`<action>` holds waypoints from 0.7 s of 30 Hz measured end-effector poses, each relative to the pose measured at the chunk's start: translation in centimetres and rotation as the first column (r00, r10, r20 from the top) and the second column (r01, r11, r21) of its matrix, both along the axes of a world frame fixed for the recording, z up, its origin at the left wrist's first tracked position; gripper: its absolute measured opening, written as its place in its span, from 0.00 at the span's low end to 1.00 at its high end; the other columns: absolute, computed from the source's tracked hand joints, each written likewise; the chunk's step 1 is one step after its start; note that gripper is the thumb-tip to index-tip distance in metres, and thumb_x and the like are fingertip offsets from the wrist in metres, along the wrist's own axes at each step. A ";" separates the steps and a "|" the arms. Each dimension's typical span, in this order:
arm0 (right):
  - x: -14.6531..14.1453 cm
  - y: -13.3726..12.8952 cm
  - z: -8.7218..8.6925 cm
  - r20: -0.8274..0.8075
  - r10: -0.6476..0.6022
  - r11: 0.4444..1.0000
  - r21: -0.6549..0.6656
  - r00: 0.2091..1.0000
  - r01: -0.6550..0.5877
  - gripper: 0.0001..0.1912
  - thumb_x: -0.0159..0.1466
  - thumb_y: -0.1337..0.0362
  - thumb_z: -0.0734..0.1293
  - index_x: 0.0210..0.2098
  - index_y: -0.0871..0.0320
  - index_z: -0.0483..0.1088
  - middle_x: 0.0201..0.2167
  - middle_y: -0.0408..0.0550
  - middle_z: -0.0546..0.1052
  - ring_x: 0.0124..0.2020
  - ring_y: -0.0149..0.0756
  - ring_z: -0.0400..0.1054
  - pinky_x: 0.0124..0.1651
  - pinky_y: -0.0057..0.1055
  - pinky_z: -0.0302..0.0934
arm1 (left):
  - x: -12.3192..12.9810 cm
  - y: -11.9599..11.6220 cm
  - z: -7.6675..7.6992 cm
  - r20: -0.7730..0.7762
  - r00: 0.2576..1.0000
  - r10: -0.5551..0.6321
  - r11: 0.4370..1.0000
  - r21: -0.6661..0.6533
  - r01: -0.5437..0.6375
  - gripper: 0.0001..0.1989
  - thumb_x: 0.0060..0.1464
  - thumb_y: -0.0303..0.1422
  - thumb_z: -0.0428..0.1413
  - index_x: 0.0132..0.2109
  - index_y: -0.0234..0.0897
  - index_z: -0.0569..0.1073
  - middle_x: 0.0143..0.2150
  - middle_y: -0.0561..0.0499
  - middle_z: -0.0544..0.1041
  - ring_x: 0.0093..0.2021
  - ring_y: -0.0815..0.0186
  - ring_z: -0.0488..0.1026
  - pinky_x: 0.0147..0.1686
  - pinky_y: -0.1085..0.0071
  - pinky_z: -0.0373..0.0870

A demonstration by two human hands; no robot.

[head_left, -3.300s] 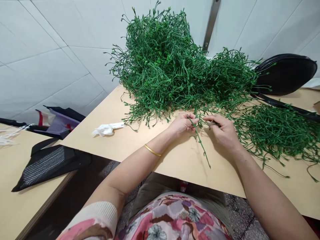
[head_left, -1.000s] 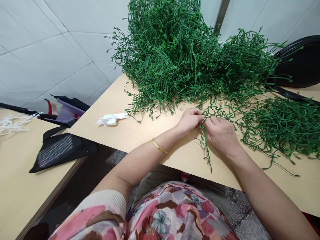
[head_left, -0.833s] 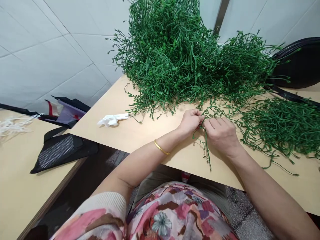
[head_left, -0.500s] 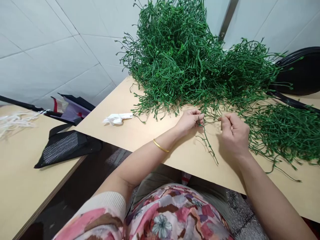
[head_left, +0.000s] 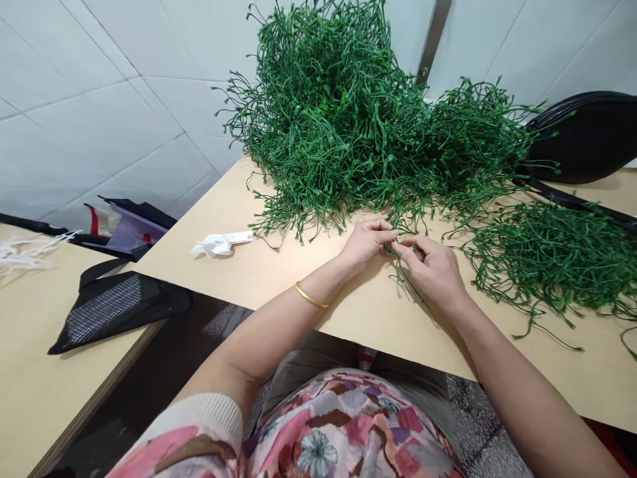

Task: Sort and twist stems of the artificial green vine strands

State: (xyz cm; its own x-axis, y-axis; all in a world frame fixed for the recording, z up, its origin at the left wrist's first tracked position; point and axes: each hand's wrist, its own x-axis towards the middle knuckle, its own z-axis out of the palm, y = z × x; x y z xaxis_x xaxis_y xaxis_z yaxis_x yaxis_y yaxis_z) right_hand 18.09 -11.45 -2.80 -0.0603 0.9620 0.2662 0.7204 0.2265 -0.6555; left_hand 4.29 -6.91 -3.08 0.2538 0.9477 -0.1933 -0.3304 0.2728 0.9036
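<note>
My left hand point(head_left: 365, 247), with a gold bangle on its wrist, pinches a thin green plastic plant stem point(head_left: 405, 280) between thumb and fingertips. Close against it, the fingertips of my right hand point(head_left: 432, 269) are closed on the same stem. Its lower branches hang down over the tabletop, partly behind the right hand. Just where the fingertips meet, the joint of the stem is mostly hidden. Beyond both hands rises a large tangled heap of similar green stems point(head_left: 338, 133).
To the right lies a smaller pile of green stems point(head_left: 557, 255), near a black bag point(head_left: 582, 143) with a strap. A crumpled white tissue point(head_left: 216, 245) is on the left of the table. A second table point(head_left: 44, 338) holds white strands point(head_left: 30, 255) and a black mesh pouch point(head_left: 112, 309).
My right hand has moved left, from apart to beside my left fingertips, and now grips the stem there. The whole view has shifted slightly, with things appearing further left.
</note>
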 end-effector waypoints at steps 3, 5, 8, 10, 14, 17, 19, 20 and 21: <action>0.0 0.4 -0.3 0.022 0.040 0.991 -0.131 0.999 -0.037 0.14 0.61 0.55 0.61 0.28 0.57 0.72 0.16 0.39 0.63 0.20 0.29 0.54 0.27 0.29 0.46 | 0.1 -0.1 0.0 -0.027 1.000 -0.003 1.000 0.007 0.003 0.09 0.43 0.23 0.59 0.23 0.32 0.65 0.17 0.56 0.67 0.18 0.77 0.62 0.21 0.79 0.57; -0.2 0.3 -0.2 0.059 0.058 0.993 -0.106 0.997 -0.051 0.14 0.62 0.58 0.59 0.24 0.57 0.68 0.17 0.40 0.63 0.21 0.30 0.53 0.28 0.29 0.46 | 0.3 0.0 -0.1 -0.054 0.999 0.003 1.000 0.017 -0.002 0.10 0.44 0.22 0.58 0.22 0.32 0.64 0.16 0.56 0.66 0.17 0.77 0.62 0.21 0.79 0.57; -1.3 -0.8 0.3 0.187 0.241 0.966 0.046 0.952 -0.254 0.14 0.61 0.63 0.58 0.20 0.58 0.61 0.18 0.43 0.65 0.23 0.31 0.55 0.32 0.31 0.48 | 0.8 0.5 -0.1 -0.038 0.992 0.122 0.992 -0.032 -0.123 0.12 0.46 0.22 0.56 0.22 0.34 0.61 0.15 0.57 0.64 0.16 0.76 0.62 0.21 0.78 0.59; -2.1 -1.7 0.8 0.263 0.398 0.892 0.114 0.879 -0.438 0.14 0.62 0.65 0.58 0.20 0.58 0.61 0.19 0.44 0.66 0.25 0.32 0.56 0.35 0.32 0.48 | 1.0 0.8 -0.1 -0.012 0.983 0.182 0.979 -0.090 -0.182 0.12 0.49 0.23 0.55 0.23 0.35 0.59 0.14 0.58 0.63 0.16 0.74 0.63 0.21 0.76 0.62; -1.7 -2.4 1.9 0.142 0.359 0.890 0.245 0.923 -0.384 0.11 0.64 0.64 0.59 0.25 0.58 0.65 0.23 0.44 0.68 0.27 0.32 0.60 0.34 0.31 0.52 | 0.7 0.8 -0.1 -0.031 0.994 0.103 0.993 -0.054 -0.104 0.11 0.49 0.21 0.53 0.24 0.35 0.59 0.15 0.57 0.63 0.16 0.73 0.65 0.18 0.78 0.61; 0.8 -2.5 3.6 -0.011 0.136 0.911 0.394 0.991 -0.121 0.08 0.63 0.64 0.61 0.29 0.57 0.67 0.24 0.43 0.70 0.26 0.30 0.62 0.31 0.29 0.54 | 0.2 0.6 -0.1 -0.039 0.997 0.068 0.997 -0.039 -0.070 0.10 0.48 0.21 0.53 0.25 0.34 0.60 0.17 0.56 0.67 0.16 0.74 0.65 0.17 0.79 0.60; 3.5 -2.3 5.0 0.001 -0.079 0.841 0.538 0.997 0.066 0.06 0.62 0.63 0.63 0.29 0.56 0.68 0.22 0.43 0.70 0.23 0.30 0.61 0.28 0.30 0.53 | 0.1 0.4 0.0 -0.055 0.996 0.065 0.997 -0.031 -0.067 0.09 0.47 0.20 0.53 0.27 0.35 0.61 0.18 0.56 0.69 0.15 0.76 0.63 0.16 0.79 0.58; 5.1 -2.0 5.6 0.033 -0.194 0.787 0.602 0.980 0.135 0.06 0.61 0.62 0.64 0.28 0.56 0.69 0.21 0.43 0.69 0.22 0.30 0.59 0.27 0.31 0.51 | 0.0 0.4 0.0 -0.068 0.995 0.070 0.997 -0.021 -0.072 0.09 0.47 0.20 0.54 0.27 0.35 0.61 0.18 0.56 0.69 0.14 0.77 0.62 0.15 0.80 0.56; 6.9 -1.6 6.1 0.071 -0.295 0.747 0.639 0.953 0.183 0.07 0.61 0.62 0.64 0.28 0.56 0.69 0.22 0.45 0.69 0.22 0.31 0.60 0.27 0.32 0.50 | 0.0 0.3 0.1 -0.079 0.994 0.078 0.997 -0.008 -0.079 0.09 0.46 0.19 0.54 0.28 0.35 0.61 0.18 0.57 0.69 0.14 0.77 0.61 0.15 0.80 0.55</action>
State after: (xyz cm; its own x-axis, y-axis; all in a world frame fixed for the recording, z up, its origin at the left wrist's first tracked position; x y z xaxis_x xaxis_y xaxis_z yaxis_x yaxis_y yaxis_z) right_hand 24.96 -13.03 3.26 0.0547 0.5774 0.8146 0.8864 0.3475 -0.3059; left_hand 4.28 -6.57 -3.00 0.1619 0.9618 -0.2206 -0.2796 0.2592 0.9245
